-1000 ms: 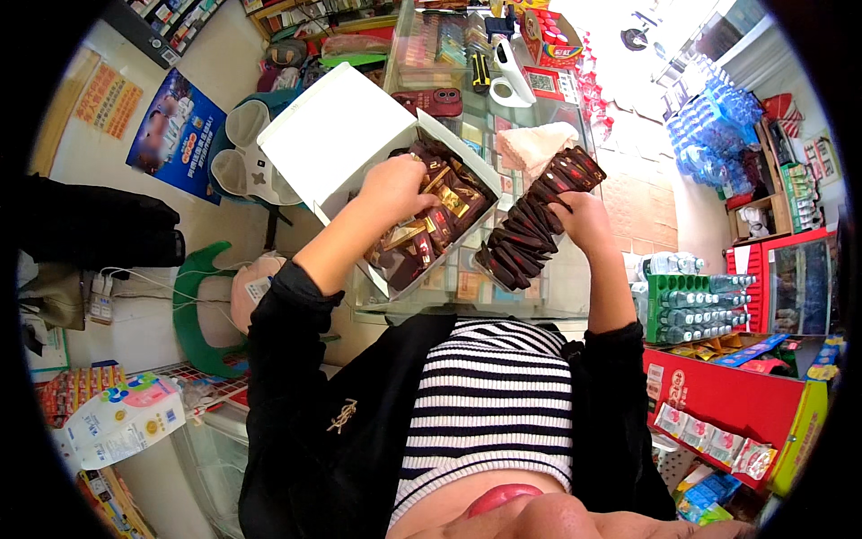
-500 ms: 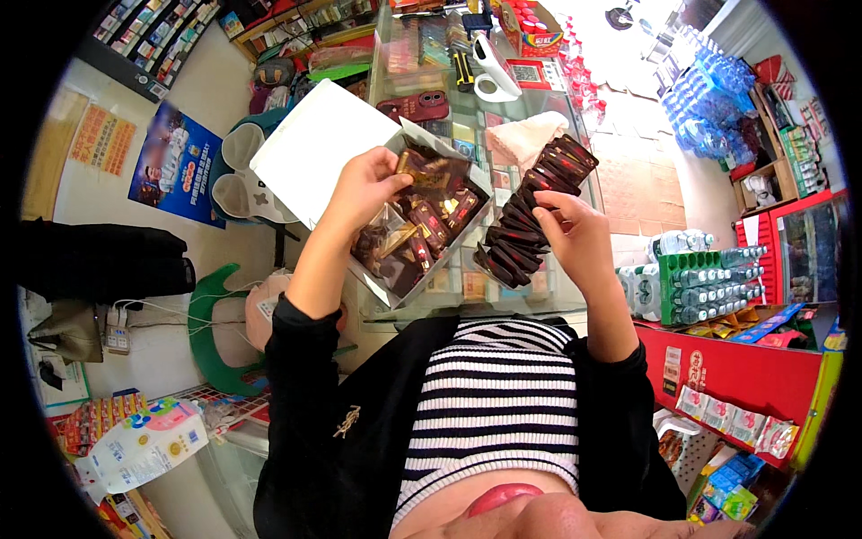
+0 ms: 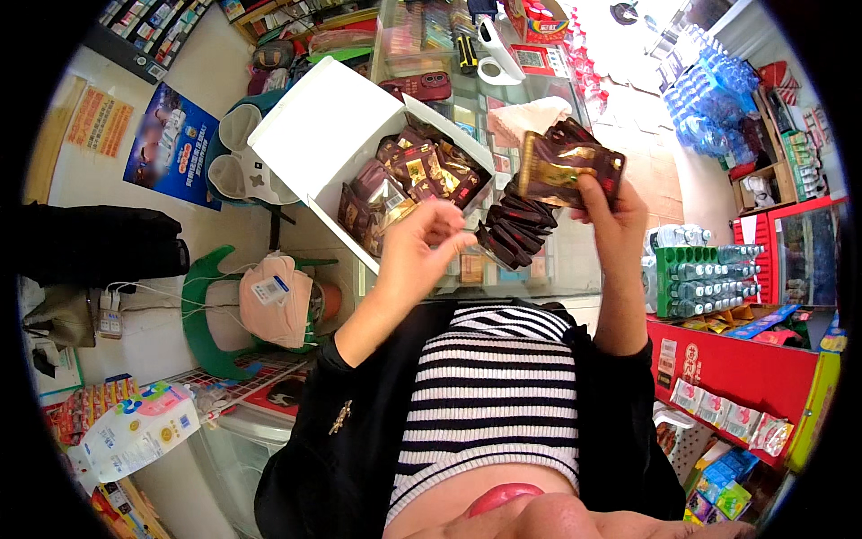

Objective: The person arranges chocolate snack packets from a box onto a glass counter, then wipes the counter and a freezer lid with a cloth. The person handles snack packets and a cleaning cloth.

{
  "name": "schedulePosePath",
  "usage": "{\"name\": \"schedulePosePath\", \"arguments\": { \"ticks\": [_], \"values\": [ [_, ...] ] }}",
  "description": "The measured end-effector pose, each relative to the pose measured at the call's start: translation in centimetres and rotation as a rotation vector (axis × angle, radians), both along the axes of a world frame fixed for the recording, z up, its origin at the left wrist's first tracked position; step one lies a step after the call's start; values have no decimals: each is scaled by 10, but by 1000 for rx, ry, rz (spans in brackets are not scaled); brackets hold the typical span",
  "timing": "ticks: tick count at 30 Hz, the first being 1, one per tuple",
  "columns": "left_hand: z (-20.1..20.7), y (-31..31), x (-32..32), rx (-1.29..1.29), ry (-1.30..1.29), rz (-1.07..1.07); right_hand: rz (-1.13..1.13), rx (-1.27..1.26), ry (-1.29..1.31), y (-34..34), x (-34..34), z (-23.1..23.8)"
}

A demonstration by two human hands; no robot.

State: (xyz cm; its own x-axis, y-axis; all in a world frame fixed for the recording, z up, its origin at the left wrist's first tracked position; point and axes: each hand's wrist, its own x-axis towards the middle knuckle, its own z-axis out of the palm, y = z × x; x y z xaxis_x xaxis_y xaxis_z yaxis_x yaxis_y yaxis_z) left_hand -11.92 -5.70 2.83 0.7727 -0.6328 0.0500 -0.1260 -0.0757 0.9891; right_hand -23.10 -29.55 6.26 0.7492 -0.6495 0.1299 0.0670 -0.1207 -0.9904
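Observation:
A small brown and gold sachet (image 3: 558, 171) is pinched by its lower right part in my right hand (image 3: 612, 220), held over a row of dark sachets (image 3: 515, 226). The row stands on edge on the glass counter, and the raised sachet hides part of it. To the left is an open white cardboard box (image 3: 329, 119), its lid folded back, holding several loose brown and gold sachets (image 3: 422, 171). My left hand (image 3: 420, 244) hovers at the box's near right edge, thumb and fingers apart, with nothing visible in it.
Behind the box a dark red phone (image 3: 422, 86) lies on the glass counter (image 3: 539, 286). A pale cloth (image 3: 530, 119) and a white stand-like device (image 3: 498, 54) are beyond the row. Bottled drinks (image 3: 709, 274) stand at the right, a green chair (image 3: 202, 314) at the left.
My left hand has come out of the box toward me and let go of the sachet there. My right hand has risen from the row and now holds up a sachet.

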Motion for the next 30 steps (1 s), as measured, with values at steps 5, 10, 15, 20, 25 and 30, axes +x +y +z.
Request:
{"name": "schedulePosePath", "arguments": {
  "ticks": [5, 10, 15, 20, 25, 30],
  "values": [
    [-26, -4, -17, 281, -746, -140, 75, -811, 317, 0, -20, 10],
    [-34, -15, -18, 371, -768, -189, 131, -871, 426, 18, -19, -2],
    [-43, -14, -15, 358, -826, -183, 187, -901, 492, 13, -16, -19],
    [-41, -20, -16, 362, -779, -201, 276, -1045, 593, 25, -1, -48],
    [-24, -9, -11, 336, -755, -122, 297, -949, 657, 28, -2, -34],
    [5, 14, 40, 573, -817, 1, 251, -969, 600, 19, -8, -40]
  ]
}}
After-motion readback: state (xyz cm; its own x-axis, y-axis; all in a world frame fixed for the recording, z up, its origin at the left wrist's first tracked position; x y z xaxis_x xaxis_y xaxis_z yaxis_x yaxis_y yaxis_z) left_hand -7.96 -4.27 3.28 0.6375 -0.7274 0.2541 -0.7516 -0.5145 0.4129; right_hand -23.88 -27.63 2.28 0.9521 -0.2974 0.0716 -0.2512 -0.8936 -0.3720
